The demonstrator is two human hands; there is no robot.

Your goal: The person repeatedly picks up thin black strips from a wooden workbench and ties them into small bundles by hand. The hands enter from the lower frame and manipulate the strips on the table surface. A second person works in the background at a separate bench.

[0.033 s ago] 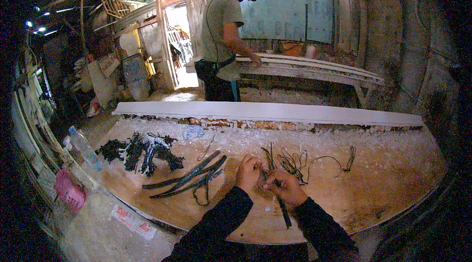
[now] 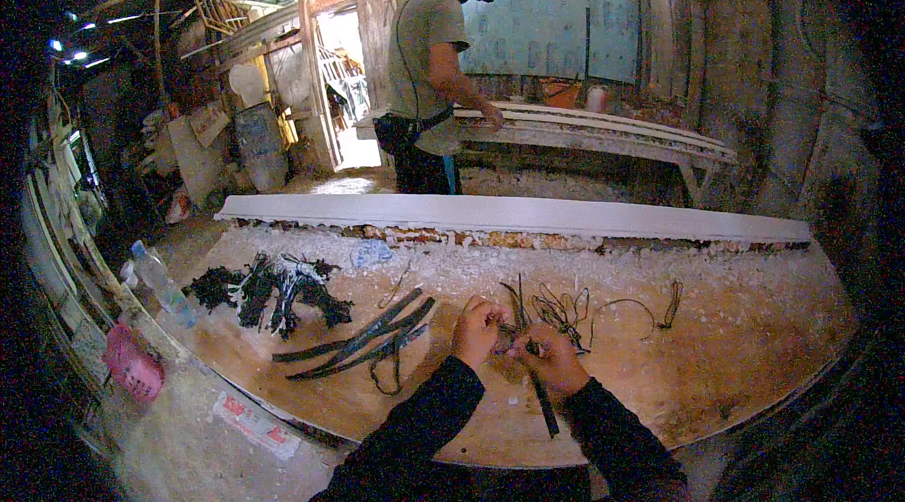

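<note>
1. Next to nothing has just changed: my 2 hands match their places in the previous picture, bar perhaps a slight shift of my right fingertips. I take that to mean the fine fingerwork is carrying on at the same spot.
2. Reading a clock centred on my hands, with 12 straight ahead, my left hand (image 2: 479,330) sits on the 9 o'clock side, fingers curled inward; whether its fingertips are closed on anything, I cannot tell.
3. My right hand (image 2: 550,356), just beside it at 3, looks pinched on a narrow, flat, black, flexible strip (image 2: 542,403). That strip runs between and beneath my hands, from 12 down to about 5.
4. At 9 lie more long, flat, black strips (image 2: 353,349), loosely crossed and apart from my left hand.
5. At 10, farther off, rest shaggy black bundles of thin strands with some pale ends (image 2: 273,293).
6. Near my right hand, at 1, sits a loose tangle of thin, dark, looped cord (image 2: 566,309); at 2, a fine dark string (image 2: 671,304) trails away.
7. All this lies on a brown, dust-whitened wooden tabletop (image 2: 726,361), with a long white moulded length (image 2: 509,214) across its 12 o'clock edge.
</note>
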